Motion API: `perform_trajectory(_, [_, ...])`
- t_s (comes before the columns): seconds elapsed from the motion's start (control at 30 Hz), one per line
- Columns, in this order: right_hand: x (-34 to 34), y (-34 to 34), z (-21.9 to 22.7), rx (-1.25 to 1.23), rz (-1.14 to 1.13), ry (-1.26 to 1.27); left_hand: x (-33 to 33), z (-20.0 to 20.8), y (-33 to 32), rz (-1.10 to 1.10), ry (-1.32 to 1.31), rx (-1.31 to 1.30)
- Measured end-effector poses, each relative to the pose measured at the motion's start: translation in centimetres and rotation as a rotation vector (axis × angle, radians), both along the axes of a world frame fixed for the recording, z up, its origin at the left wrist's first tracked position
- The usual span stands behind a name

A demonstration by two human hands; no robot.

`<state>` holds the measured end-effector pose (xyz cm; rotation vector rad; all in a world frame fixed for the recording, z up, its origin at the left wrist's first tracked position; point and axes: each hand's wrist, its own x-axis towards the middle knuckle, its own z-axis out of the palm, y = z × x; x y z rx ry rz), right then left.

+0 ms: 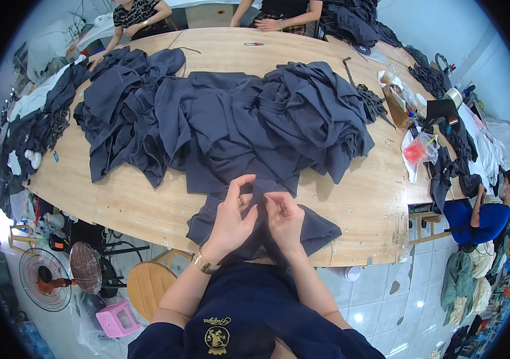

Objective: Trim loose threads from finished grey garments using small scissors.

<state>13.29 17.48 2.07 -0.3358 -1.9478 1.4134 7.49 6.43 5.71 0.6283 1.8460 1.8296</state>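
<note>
The garment pile (219,122) lies on the table (368,218), left of the drink (419,151).

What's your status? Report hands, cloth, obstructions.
Left hand and right hand on dark cloth; right fingers pinching. Cloth rumpled at near table edge. Larger heap crowding far side.

The cloth (318,230) is dark blue-gray, plain and full of wrinkles. It lies at the near edge of the wooden table (368,224), spread out to both sides. Its middle is lifted and bunched into a small fold. On the right, it comes to a pointed corner.
</note>
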Motion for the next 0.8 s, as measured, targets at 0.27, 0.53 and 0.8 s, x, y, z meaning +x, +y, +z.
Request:
perform_trajectory(0.27, [1.0,1.8,1.3,-1.276,0.420,0.226,-0.5,0.2,0.0,0.004,-0.021,0.089])
perform_trajectory(0.53, [0.3,0.8,-0.2,0.050,0.014,-0.096,0.2,0.5,0.1,0.026,0.007,0.061])
perform_trajectory(0.8, [0.3,0.9,0.5,-0.787,0.156,-0.038,0.0,0.7,0.0,0.039,0.073,0.021])
